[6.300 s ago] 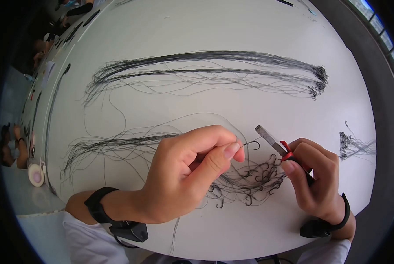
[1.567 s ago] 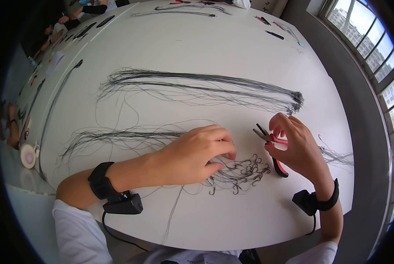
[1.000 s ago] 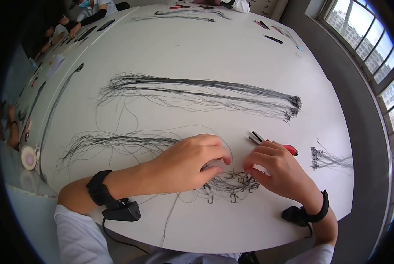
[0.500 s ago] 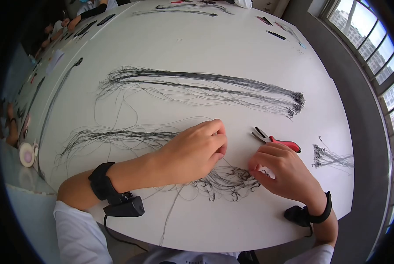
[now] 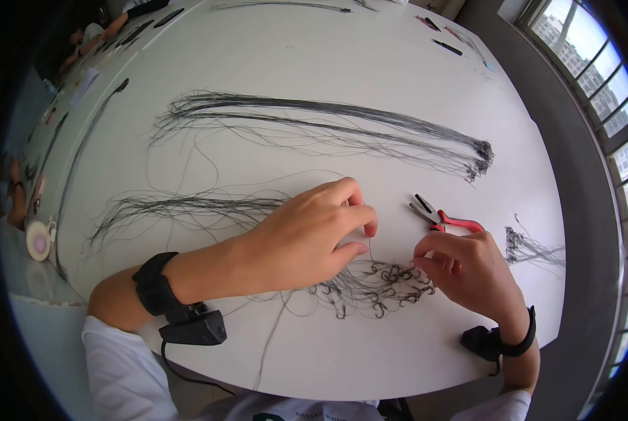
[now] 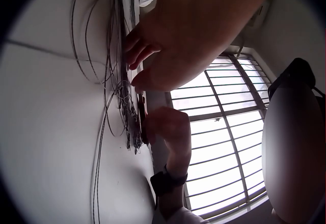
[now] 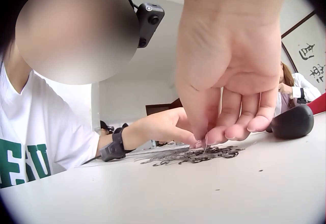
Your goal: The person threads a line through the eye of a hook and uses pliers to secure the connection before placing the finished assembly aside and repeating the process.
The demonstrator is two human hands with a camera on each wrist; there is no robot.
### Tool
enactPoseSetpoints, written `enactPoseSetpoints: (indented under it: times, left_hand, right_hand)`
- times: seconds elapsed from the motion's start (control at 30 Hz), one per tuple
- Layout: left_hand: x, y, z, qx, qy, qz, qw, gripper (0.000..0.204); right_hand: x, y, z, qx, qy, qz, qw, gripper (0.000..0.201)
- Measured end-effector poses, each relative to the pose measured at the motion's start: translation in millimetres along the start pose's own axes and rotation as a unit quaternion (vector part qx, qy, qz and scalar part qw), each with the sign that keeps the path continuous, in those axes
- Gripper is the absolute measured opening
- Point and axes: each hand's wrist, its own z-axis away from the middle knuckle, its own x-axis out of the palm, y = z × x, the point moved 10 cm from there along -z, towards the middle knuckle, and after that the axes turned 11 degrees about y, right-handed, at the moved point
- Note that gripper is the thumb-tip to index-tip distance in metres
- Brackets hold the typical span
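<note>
Dark, glossy hooks with curled shanks lie tangled on the smooth white table, between the hands. The left hand curves loosely, thumb apart; the right hand pinches something thin.

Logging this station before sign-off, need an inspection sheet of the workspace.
Surface: white table, a few dark specks.
Job's things: loose hook pile on dark lines; red-handled pliers beside it, jaws apart.
Clutter: second line bundle beyond; white roll far left; dark slim tool at the far side.
Hands: left hand bent, thumb apart; right hand pinches a thin piece, hook or line unclear.
Cables: black cable from left wrist camera.
Surroundings: barred window right; people left.
</note>
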Motion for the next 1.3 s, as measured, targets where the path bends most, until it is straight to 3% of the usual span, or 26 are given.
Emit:
enactPoseSetpoints:
  times: [0.07,0.3,0.37,0.4,0.57,0.63,0.83,0.87,0.93,1.3]
  left_hand:
    - [0.3,-0.6,0.2,-0.006,0.000,0.004,1.000,0.013]
    - [3.1,0.0,0.3,-0.010,-0.003,0.014,1.000,0.012]
    - [4.4,1.6,0.5,-0.004,0.000,0.012,1.000,0.011]
    - [5.5,3.6,0.7,0.001,-0.003,0.011,1.000,0.012]
    - [9.2,11.8,2.2,0.034,0.028,0.045,0.998,0.012]
    - [3.5,16.7,2.0,0.050,0.061,0.126,0.989,0.012]
    - [-7.6,14.0,-0.3,0.042,0.109,0.128,0.985,0.009]
    - [-7.8,14.4,0.2,0.042,0.107,0.128,0.985,0.009]
    - [-5.8,4.5,0.3,-0.032,0.091,0.140,0.986,0.007]
    - [-1.2,2.4,-1.1,-0.060,0.071,0.192,0.977,0.005]
  right_hand:
    - [-6.9,-2.8,-2.6,-0.025,0.056,0.028,0.998,0.006]
    - [2.9,-8.0,-5.3,-0.033,0.023,0.010,0.999,0.008]
    - [5.1,-19.9,-4.3,-0.111,0.053,0.015,0.992,0.009]
    - [6.0,-20.6,-4.5,-0.110,0.052,0.015,0.992,0.009]
    - [1.8,-24.3,-5.9,-0.100,0.074,-0.006,0.992,0.012]
    - [2.2,-22.7,-6.5,-0.083,0.067,-0.030,0.994,0.012]
    - [-1.5,-15.1,-12.2,-0.037,0.074,-0.140,0.987,0.017]
    - [-0.8,-12.1,-12.7,-0.022,0.071,-0.165,0.984,0.019]
    - [0.2,-8.5,-12.5,-0.003,0.072,-0.197,0.978,0.020]
    - [8.2,4.1,-9.8,0.044,0.073,-0.297,0.951,0.021]
